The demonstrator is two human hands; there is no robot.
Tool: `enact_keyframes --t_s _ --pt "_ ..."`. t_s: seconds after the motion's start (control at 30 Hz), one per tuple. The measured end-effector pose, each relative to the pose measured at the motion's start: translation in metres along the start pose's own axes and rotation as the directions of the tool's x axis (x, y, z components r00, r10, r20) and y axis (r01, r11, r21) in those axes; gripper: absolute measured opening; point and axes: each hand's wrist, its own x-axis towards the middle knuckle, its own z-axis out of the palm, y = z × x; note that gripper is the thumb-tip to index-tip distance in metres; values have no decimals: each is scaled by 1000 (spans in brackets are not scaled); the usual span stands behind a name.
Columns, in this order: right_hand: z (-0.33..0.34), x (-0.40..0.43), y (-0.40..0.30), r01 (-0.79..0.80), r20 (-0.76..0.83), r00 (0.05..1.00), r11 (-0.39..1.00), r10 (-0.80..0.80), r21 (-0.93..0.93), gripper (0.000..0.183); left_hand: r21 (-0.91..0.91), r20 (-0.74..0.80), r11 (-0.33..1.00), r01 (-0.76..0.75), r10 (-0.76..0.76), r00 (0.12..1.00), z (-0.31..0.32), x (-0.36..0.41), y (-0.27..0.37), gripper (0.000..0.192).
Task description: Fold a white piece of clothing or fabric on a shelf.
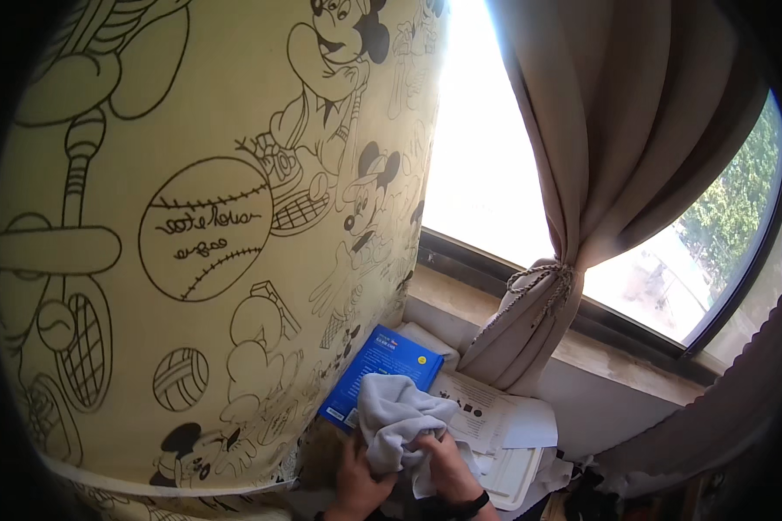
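Observation:
A crumpled white cloth [401, 413] is bunched up between my two hands, low in the middle of the view. My left hand [358, 480] grips its left lower side, with the thumb against the folds and the fingertips partly hidden. From the right, my right hand [446, 461] pinches the fabric between thumb and fingers, and a loose end hangs beside it. On that wrist is a black band [470, 506]. Just behind the cloth lies a blue book [391, 355] with printed text, its lower part covered by the cloth.
Printed paper sheets [472, 410] lie right of the book, over a white plastic panel or tray [518, 478]. A cartoon-print fabric curtain [234, 260] fills the left side. Behind, a tied brown curtain [580, 215] hangs before a window [489, 163] with a sill [625, 365].

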Motion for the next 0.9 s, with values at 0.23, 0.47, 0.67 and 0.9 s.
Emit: enact_keyframes --t_s 0.23,0.47,0.67,0.9 --pt "16 11 23 4 12 1000 986 -2 -165 39 73 -83 983 -168 173 981 -17 3 -23 65" --pt "66 8 30 319 -66 930 882 -363 -346 59 -476 -75 878 -47 13 997 8 -10 -92 84" --pt "73 7 40 426 74 882 723 -465 -544 70 -145 -239 969 -202 164 957 -15 0 -88 70" --pt "56 38 67 435 95 862 632 -497 -641 73 359 -224 914 -189 281 933 -19 14 -111 68"
